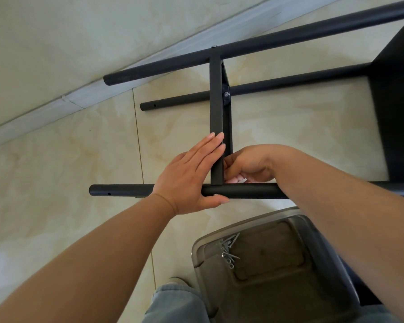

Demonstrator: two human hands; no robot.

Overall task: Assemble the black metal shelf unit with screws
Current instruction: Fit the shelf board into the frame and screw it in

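Observation:
The black metal shelf unit lies on its side on the tiled floor. Its nearest tube leg point(121, 190) runs left to right, and a black shelf panel point(216, 101) stands edge-up between this leg and the far leg point(289, 34). My left hand point(191, 173) lies with straight fingers flat against the panel's left face, thumb under the near leg. My right hand point(248, 165) is curled in the corner where panel meets leg, pinching something small and pale; what it is cannot be told. A screw head point(225, 94) shows on the panel's bracket at a lower leg.
A clear plastic bin point(266, 259) sits on the floor below my arms, with several screws and washers point(229, 250) inside. A second black shelf panel point(394, 101) stands at the right. The wall's skirting point(63, 99) runs diagonally at the upper left. My knee in jeans point(175, 304) is at the bottom.

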